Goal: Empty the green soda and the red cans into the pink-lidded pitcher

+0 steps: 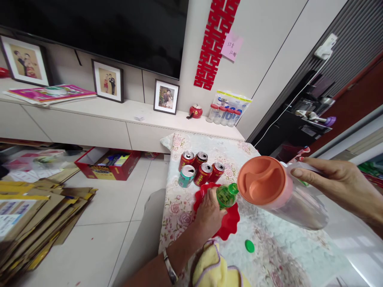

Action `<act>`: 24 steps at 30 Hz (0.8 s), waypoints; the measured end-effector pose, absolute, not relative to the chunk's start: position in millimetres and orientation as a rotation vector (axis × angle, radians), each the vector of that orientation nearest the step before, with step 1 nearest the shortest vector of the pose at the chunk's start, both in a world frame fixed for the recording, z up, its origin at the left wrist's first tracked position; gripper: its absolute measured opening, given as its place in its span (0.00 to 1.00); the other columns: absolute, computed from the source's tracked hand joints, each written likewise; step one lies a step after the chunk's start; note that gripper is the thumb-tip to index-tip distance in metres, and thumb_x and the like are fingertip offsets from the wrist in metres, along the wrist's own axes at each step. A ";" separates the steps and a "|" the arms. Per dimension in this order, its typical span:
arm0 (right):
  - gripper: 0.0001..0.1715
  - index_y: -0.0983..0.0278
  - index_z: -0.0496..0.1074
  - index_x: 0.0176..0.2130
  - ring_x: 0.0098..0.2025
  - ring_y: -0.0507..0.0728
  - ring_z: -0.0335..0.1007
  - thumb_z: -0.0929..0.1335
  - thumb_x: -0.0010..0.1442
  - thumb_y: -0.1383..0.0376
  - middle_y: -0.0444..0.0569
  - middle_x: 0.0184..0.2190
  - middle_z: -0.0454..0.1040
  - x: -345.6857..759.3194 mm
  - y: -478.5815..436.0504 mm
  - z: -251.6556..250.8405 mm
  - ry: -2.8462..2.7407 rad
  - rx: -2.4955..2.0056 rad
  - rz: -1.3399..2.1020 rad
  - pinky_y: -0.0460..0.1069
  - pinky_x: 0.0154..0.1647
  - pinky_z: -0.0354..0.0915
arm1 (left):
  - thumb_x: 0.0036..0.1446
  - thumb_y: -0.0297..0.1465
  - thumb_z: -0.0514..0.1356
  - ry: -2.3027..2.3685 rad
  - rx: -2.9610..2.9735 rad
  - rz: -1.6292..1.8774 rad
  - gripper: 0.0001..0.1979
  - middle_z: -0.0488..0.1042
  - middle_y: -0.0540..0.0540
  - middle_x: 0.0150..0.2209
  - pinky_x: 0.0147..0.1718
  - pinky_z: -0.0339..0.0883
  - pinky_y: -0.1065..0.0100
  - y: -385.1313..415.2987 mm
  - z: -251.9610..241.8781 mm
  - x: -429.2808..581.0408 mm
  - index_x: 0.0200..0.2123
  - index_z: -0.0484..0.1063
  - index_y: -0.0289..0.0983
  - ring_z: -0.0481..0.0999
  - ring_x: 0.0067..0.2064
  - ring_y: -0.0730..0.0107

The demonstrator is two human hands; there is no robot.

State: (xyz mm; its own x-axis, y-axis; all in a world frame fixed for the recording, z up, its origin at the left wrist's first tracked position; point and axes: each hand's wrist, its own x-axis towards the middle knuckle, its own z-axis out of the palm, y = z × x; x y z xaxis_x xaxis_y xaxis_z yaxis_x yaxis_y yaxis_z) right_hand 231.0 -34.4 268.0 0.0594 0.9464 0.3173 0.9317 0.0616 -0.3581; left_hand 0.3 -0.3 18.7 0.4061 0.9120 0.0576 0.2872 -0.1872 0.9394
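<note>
My right hand (pixel 338 181) grips the handle of a clear plastic pitcher (pixel 302 207) with an orange lid (pixel 263 179). The pitcher is tilted to the left, its lid close to the mouth of a green plastic bottle (pixel 226 196). Around that bottle my left hand (pixel 209 211) is closed, holding it over a red scalloped dish (pixel 229 223). Whether liquid passes between them I cannot make out. The bottle leans slightly right and has no cap on. A green cap (pixel 249 246) lies on the tablecloth. Near my left forearm is a yellow cloth (pixel 214 267).
Several opened red cans (pixel 205 174) and a teal can (pixel 186 176) stand behind the dish on the floral tablecloth (pixel 176 207). The white cabinet (pixel 134 115) holds glass jars (pixel 223 115) and picture frames. Flattened cardboard (pixel 60 215) and a red box (pixel 107 163) lie on the floor.
</note>
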 end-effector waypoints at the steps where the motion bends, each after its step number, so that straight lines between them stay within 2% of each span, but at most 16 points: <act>1: 0.40 0.60 0.81 0.23 0.24 0.55 0.66 0.72 0.52 0.28 0.50 0.20 0.72 230.3 -34.2 268.3 -1.868 -1.871 0.068 0.47 0.22 0.65 | 0.54 0.20 0.64 1.057 1.700 0.821 0.36 0.71 0.28 0.67 0.70 0.65 0.47 -0.2 18.5 0.1 0.67 0.60 0.32 0.69 0.72 0.43; 7: 0.42 0.61 0.80 0.21 0.24 0.54 0.64 0.72 0.50 0.26 0.51 0.21 0.73 224.0 -32.7 269.1 -1.842 -1.885 0.099 0.46 0.22 0.64 | 0.55 0.20 0.64 1.054 1.712 0.829 0.36 0.70 0.27 0.67 0.70 0.66 0.48 -0.7 19.0 -0.7 0.67 0.61 0.30 0.70 0.72 0.42; 14: 0.42 0.61 0.83 0.24 0.25 0.55 0.67 0.72 0.50 0.26 0.52 0.22 0.75 225.8 -34.1 270.1 -1.849 -1.881 0.102 0.47 0.23 0.66 | 0.55 0.20 0.64 1.062 1.720 0.815 0.36 0.70 0.28 0.66 0.69 0.66 0.47 0.3 16.3 0.4 0.67 0.60 0.32 0.69 0.72 0.43; 24: 0.42 0.61 0.83 0.24 0.24 0.55 0.67 0.71 0.51 0.26 0.51 0.22 0.75 227.9 -34.6 268.8 -1.856 -1.879 0.095 0.47 0.22 0.66 | 0.55 0.21 0.63 1.055 1.717 0.813 0.36 0.70 0.29 0.67 0.70 0.65 0.48 0.0 18.3 -0.4 0.67 0.60 0.33 0.69 0.72 0.44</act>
State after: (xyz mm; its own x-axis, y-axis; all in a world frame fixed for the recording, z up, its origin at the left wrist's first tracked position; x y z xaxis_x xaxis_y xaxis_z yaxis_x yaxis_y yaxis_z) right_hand 227.9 -34.6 268.8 0.0711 0.9550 0.2879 0.9208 0.0481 -0.3870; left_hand -0.4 0.0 18.3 0.4117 0.9092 0.0628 0.2931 -0.1973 0.9355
